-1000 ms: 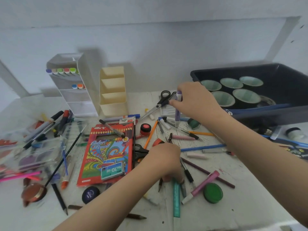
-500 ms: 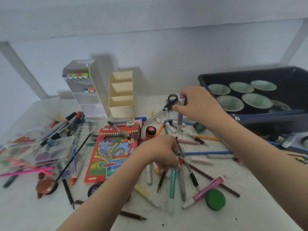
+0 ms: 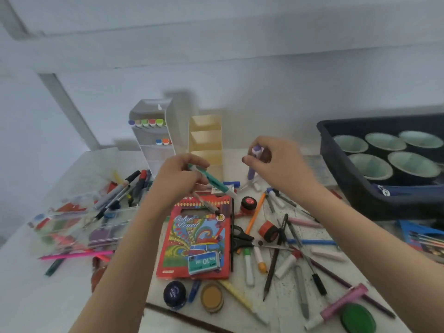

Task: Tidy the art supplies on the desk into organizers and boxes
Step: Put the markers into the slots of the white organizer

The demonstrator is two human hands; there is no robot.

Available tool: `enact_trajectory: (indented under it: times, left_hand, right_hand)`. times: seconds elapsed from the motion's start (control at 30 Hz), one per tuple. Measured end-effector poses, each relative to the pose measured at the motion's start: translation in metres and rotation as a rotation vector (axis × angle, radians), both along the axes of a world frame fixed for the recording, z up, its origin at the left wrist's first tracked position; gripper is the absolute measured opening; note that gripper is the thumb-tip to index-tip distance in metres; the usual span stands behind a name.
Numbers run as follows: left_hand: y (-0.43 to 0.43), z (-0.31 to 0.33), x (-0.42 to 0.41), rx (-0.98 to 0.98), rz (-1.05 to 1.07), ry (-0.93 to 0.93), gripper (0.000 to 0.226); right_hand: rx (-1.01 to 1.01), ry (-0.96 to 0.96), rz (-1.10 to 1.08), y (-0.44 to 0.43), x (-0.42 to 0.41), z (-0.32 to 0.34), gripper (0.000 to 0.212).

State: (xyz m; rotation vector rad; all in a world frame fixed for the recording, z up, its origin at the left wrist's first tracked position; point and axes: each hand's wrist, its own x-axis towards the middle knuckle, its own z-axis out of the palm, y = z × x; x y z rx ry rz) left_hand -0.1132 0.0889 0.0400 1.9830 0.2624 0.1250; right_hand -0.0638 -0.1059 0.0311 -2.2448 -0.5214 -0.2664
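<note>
My left hand [image 3: 179, 182] is raised above the desk and grips a teal marker [image 3: 212, 182] that slants down to the right, with a thin grey pen beside it. Up at the right, my right hand [image 3: 280, 164] holds a purple marker [image 3: 254, 162] upright by its top. Behind both hands stand a white tiered organizer [image 3: 153, 138] with several coloured markers in its upper rows and a cream tiered organizer [image 3: 206, 138] with bare shelves. Pens, pencils and markers [image 3: 290, 258] lie scattered over the desk.
A red colour pencil box [image 3: 194, 239] with a teal staples box [image 3: 204, 261] on it lies in the middle. Black scissors [image 3: 242, 239] and paint jars [image 3: 248, 204] are beside it. A clear palette case [image 3: 79, 229] sits left. A dark bin [image 3: 374, 183] with bowls stands right.
My left hand has risen from the pile of pens with the teal marker in it. My right hand lifted the purple marker higher. The view has tilted down and shifted right.
</note>
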Motion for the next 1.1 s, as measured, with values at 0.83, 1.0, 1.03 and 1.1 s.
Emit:
enact_trajectory:
  times: [0.83,1.0,1.03,1.1]
  left_hand:
    - [0.152,0.014,-0.013,-0.183,0.211,-0.669,0.023]
    - [0.164,0.008,-0.007,-0.203,0.125,-0.675,0.026]
    - [0.166,0.007,-0.006,-0.207,0.117,-0.669,0.026]
    - [0.168,0.005,-0.004,-0.209,0.106,-0.661,0.028]
  right_hand:
    - [-0.255,-0.647,0.072,0.195,0.026,0.001,0.014]
    - [-0.447,-0.585,0.04,0.212,0.046,-0.01,0.023]
    - [-0.476,-0.566,0.021,0.214,0.049,-0.011,0.024]
    - [-0.511,-0.527,-0.013,0.215,0.053,-0.013,0.027]
